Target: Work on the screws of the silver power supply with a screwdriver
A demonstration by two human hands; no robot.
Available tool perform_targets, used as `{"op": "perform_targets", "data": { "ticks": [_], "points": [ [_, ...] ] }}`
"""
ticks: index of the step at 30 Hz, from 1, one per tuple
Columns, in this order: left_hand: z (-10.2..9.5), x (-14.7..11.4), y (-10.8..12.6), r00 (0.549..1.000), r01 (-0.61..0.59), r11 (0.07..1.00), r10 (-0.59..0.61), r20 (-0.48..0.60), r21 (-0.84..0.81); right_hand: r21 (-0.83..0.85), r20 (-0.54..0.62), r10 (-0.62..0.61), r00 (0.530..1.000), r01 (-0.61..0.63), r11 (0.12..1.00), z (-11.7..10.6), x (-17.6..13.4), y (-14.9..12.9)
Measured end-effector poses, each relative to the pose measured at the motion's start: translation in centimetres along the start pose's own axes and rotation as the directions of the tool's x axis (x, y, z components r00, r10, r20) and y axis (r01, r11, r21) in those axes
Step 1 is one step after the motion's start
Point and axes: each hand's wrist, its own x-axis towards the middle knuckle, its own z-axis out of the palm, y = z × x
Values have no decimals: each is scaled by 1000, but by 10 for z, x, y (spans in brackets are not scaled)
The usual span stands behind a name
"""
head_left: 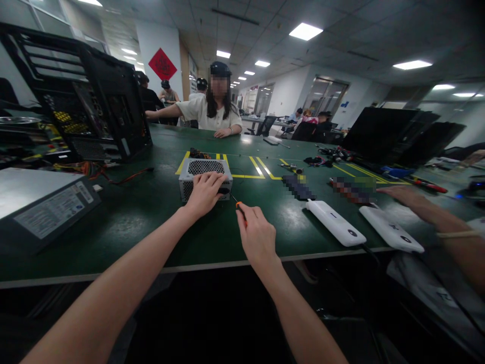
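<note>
A grey metal computer power supply (185,177) with a perforated grille stands on the green table in front of me. My left hand (206,191) lies over its near side, gripping it with the fingers close together. In my right hand (258,230) is a screwdriver (238,204) with an orange and dark handle. Its shaft slants up and left, with the tip close to the power supply's lower right corner. Whether the tip touches a screw cannot be made out.
At left stand a black computer case (87,96) and a larger power supply (49,202) with a label. White power banks (335,222) lie right. A co-worker's arm (435,210) reaches in from the right; another person (212,108) stands opposite. Dark monitors (382,134) stand back right.
</note>
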Motion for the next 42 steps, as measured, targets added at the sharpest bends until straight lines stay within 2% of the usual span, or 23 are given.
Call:
{"op": "perform_targets", "data": {
  "ticks": [4,9,11,14,16,18,22,24,27,28,32,35,37,39,42],
  "points": [
    [-1,0,1,1000,-5,1000,5,-2,0,76,13,54,998,-55,996,0,1,2],
    [-2,1,2,1000,13,1000,-13,-9,5,160,55,-60,997,51,986,0,-8,-4],
    [-2,1,2,1000,14,1000,-14,-6,5,165,7,-92,996,89,982,2,-11,-5],
    [-2,2,2,1000,19,1000,-19,10,3,120,-134,-93,987,109,987,6,-10,-1],
    [-2,3,2,999,21,1000,-21,25,3,73,-208,-74,975,91,993,8,-7,5],
    [-2,3,3,999,23,1000,-24,29,15,28,-232,-39,972,47,999,10,-5,9],
    [-2,3,5,999,36,999,-38,38,32,-50,-165,-37,986,29,998,11,-9,4],
    [-2,4,4,998,39,999,-40,51,25,-60,-119,-109,987,102,993,14,-14,-4],
    [-2,4,3,998,34,999,-36,56,26,-55,-55,-255,965,252,966,20,-20,-16],
    [-3,4,3,998,30,999,-32,55,27,-51,-54,-264,963,262,964,23,-20,-19],
    [-3,4,1,999,17,1000,-17,50,12,10,-130,-162,978,165,986,23,-13,-20],
    [-2,4,1,999,17,1000,-17,46,-6,66,-192,-77,978,91,994,17,-6,-8],
    [-1,4,0,999,17,1000,-17,42,-3,93,-192,-21,981,40,995,14,-6,1],
    [-1,4,0,999,16,1000,-16,35,7,98,-158,-34,987,50,994,14,-10,6],
    [0,4,1,999,20,1000,-20,31,15,62,-85,-132,988,137,989,17,-18,3]
  ]
}}
